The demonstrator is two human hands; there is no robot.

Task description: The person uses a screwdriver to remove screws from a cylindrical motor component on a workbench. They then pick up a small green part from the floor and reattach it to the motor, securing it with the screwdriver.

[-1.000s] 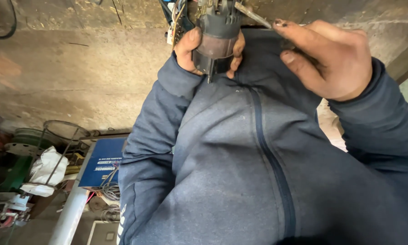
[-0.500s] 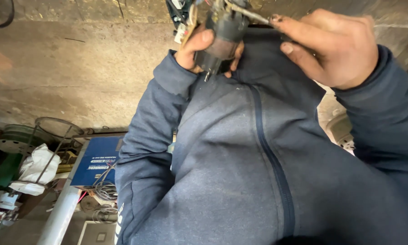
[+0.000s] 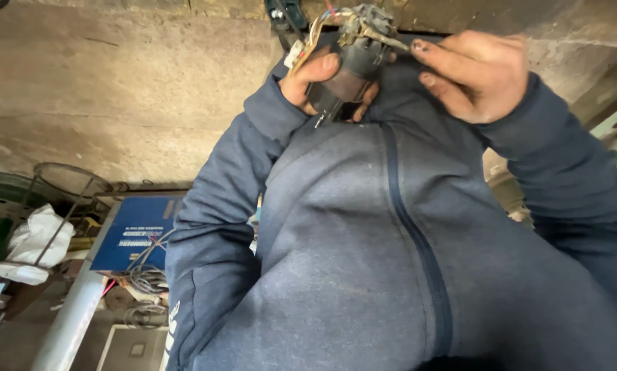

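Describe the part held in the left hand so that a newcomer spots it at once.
Start at the dark blue zipped jacket filling the view and follow its zip to the top. There the left hand grips a dark cylindrical electrical part, the only thing sprouting coloured wires.

Soft, even daylight, faint shadows, no glare; edges slightly stretched and blurred.

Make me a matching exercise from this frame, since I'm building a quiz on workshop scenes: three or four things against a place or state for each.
Things:
1. left hand
2. right hand
3. blue box
4. white bag

Places or states:
A. low at the left, behind the jacket's sleeve, wires lying on it
B. wrapped around the dark plug-like part
C. far left edge, beside a wire frame
D. fingertips at the wired top of the part

Pairs: 1-B, 2-D, 3-A, 4-C
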